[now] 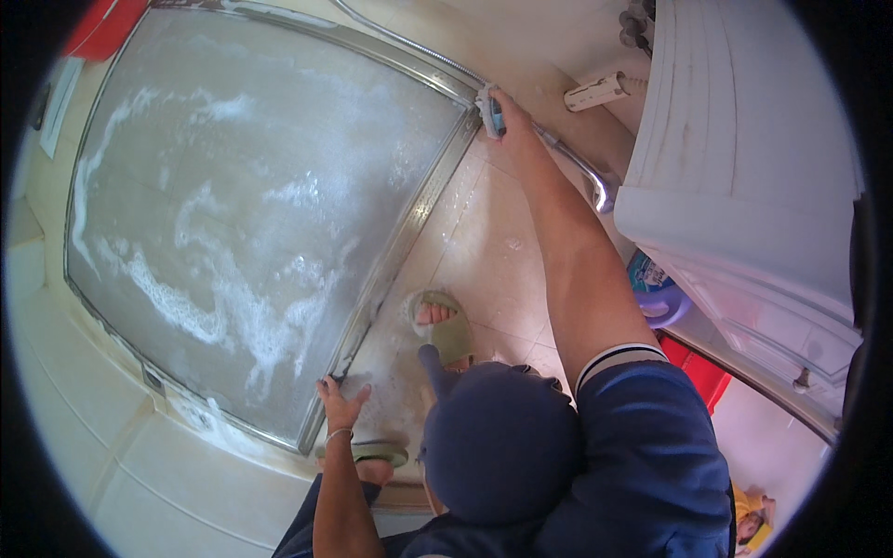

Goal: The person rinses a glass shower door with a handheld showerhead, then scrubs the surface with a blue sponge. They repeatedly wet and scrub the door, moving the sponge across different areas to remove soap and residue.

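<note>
A large metal-framed, see-through panel (pixel 230 174) lies or leans before me, streaked with white soap foam; floor lines show faintly through it. At its upper right corner, my right hand (pixel 513 115) grips a blue scrubbing brush or sponge (pixel 497 117) covered with suds on the side facing the frame. My left hand (pixel 342 404) is at the panel's lower corner, fingertips against the metal frame (pixel 411 216) and thumb spread away. Behind my right hand a metal shower hose (pixel 439 57) runs along the frame to a chrome shower head (pixel 600 192).
Green slippers (pixel 450 328) are on my feet on the wet tiled floor (pixel 481 237). To the right stand a white cabinet or appliance (pixel 739 139), a purple plastic handle (pixel 656 307) and a blue package (pixel 645 272). A white pipe (pixel 593 92) juts out; a red container (pixel 104 31) is top left.
</note>
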The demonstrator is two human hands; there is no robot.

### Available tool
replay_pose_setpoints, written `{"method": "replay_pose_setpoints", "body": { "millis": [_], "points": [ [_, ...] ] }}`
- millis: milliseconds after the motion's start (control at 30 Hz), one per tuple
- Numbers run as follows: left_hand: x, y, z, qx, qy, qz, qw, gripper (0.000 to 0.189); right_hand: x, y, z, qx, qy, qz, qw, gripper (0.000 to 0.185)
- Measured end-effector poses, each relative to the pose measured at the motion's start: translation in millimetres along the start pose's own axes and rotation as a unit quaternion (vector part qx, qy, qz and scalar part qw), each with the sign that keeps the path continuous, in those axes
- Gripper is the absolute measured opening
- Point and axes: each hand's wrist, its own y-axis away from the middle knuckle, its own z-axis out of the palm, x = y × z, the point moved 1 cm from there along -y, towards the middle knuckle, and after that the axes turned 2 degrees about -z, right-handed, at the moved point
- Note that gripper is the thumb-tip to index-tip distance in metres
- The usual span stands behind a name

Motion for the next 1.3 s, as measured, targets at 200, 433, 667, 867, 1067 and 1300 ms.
{"method": "replay_pose_setpoints", "body": {
  "millis": [200, 433, 667, 867, 1067, 1300],
  "points": [
    [2, 1, 4, 0.016, -0.012, 0.005, 1.000, 0.115, 31, 116, 26, 0.142, 0.104, 0.039, 0.984, 0.042],
    [-1, 0, 7, 0.020, -0.024, 0.014, 0.999, 0.114, 57, 248, 13, -0.008, 0.259, 0.002, 0.966, 0.065],
    [-1, -4, -1, -0.012, -0.009, 0.002, 1.000, 0.114, -7, 63, -3, 0.022, 0.400, -0.047, 0.915, 0.076],
    [6, -1, -4, -0.026, 0.007, -0.040, 0.999, 0.114, 34, 73, 21, 0.111, 0.192, 0.035, 0.975, 0.079],
    [1, -5, 5, 0.000, -0.024, -0.024, 0.999, 0.111, 69, 306, 39, 0.045, 0.202, 0.212, 0.955, 0.061],
    [-14, -20, -9, -0.072, -0.036, 0.017, 0.997, 0.097, 64, 392, 49, -0.230, -0.014, 0.393, 0.890, 0.059]
  ]
}}
